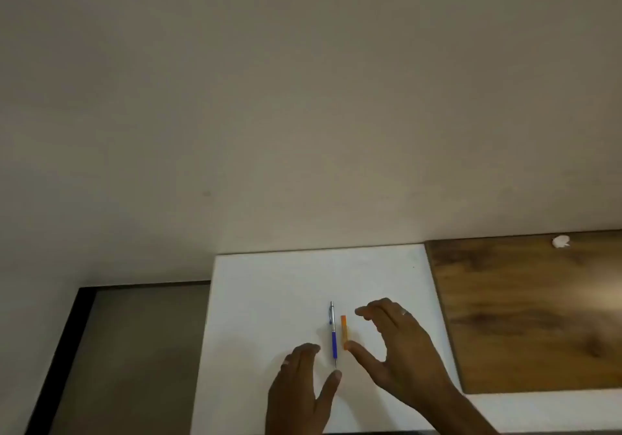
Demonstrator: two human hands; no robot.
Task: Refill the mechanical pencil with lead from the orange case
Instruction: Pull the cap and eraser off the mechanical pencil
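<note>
Dark-framed panel [134, 350] at lower left of frame, next to the white table [269, 300]. Left hand [299, 391] low centre, fingers spread, holding nothing, thumb tip just below the pencil [333, 333] tip. Pencil lies flat, centre-bottom, orange case [344, 328] just beside it on the right. Right hand [397, 343] spread wide, empty, thumb at the case's near end; contact unclear. Wooden board [525, 310] far right.
</note>
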